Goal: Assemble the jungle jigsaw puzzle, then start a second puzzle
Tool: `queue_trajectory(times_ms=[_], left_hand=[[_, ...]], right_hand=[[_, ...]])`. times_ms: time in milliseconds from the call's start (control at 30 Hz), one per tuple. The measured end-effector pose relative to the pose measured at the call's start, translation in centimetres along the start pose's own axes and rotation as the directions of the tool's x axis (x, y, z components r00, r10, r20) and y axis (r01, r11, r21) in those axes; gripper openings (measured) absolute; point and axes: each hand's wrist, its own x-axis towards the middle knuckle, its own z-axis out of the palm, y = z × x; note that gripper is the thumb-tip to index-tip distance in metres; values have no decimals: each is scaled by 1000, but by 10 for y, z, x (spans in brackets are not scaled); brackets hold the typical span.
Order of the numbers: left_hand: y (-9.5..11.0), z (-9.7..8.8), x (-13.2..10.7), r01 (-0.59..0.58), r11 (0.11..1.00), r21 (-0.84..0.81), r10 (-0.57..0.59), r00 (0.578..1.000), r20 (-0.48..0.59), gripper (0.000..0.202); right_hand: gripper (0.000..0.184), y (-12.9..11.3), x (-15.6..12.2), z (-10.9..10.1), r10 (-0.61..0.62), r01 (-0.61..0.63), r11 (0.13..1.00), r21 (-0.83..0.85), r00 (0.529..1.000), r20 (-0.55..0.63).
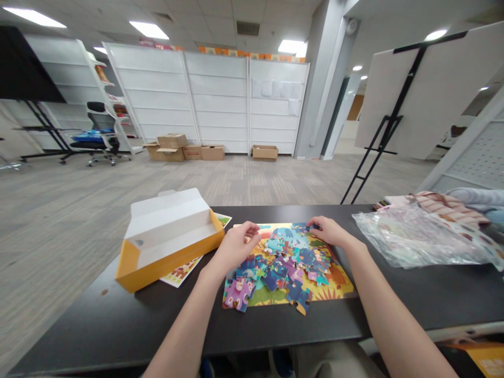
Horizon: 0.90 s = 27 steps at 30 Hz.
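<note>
Forearms point(189, 315) foremost; left hand point(238, 243) empty, right hand point(327, 231), I can't tell; sweeping inward could scatter the jigsaw pieces point(277, 273) between.

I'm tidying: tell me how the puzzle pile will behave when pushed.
The pile will probably spread, since its pieces overlap loosely. They look small and flat, so probably light; tilted ones seem unbent, suggesting stiffness.

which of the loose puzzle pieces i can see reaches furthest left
The pink-purple piece near the lower-left corner of the picture board; the other visible pieces all stop short of its left edge.
</note>
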Motion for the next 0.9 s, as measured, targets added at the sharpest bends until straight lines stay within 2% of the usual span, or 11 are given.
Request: queue_trajectory(times_ms=[200,367,567,667,767,900], left_hand=[[6,13,-9,-91,982,168,65,986,154,30],[3,22,-6,-101,967,233,58,982,182,36],[4,26,-2,-117,955,271,56,973,223,31],[4,22,-1,-97,960,263,47,981,188,36],[0,14,0,-50,958,284,24,995,94,32],[-6,6,1,59,875,481,-61,998,-11,28]], right_hand=[[21,-2,-2,-1,-2,2,1000,14,1000,-19],[24,-3,-2,-1,10,-10,1000,9,1000,-14],[28,-5,-2,-1,14,-14,997,-69,1000,-11],[28,-6,-3,-3,11,-12,998,-61,1000,-23],[25,-9,-3,-7,19,-22,999,-30,996,-86],[24,-18,-5,-13,14,2,993,121,992,-127]])
